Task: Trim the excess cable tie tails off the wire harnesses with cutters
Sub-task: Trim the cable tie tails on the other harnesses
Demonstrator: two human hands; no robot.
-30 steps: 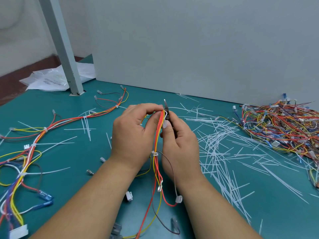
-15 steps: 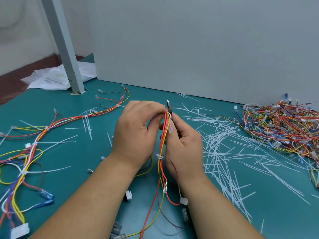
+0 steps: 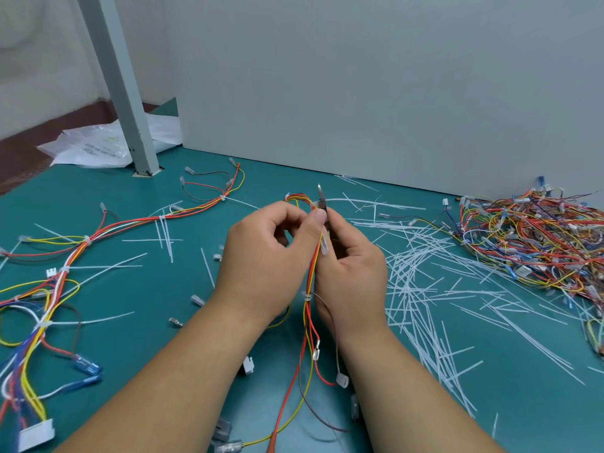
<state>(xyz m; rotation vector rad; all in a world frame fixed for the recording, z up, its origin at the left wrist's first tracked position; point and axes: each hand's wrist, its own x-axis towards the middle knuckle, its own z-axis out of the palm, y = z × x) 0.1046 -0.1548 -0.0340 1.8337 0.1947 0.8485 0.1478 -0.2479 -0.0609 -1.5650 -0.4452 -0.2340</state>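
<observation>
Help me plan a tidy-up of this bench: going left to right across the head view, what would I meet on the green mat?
Untrimmed wire harness → left hand, pinching the held harness → right hand, holding the cutters → scattered cut tie tails → tangled harness pile.

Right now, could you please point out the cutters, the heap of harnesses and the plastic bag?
cutters [image 3: 321,197]: head view, on the metal blade tip.
heap of harnesses [image 3: 536,237]: head view, on the tangle's middle.
plastic bag [image 3: 94,148]: head view, on its crumpled white front.
</observation>
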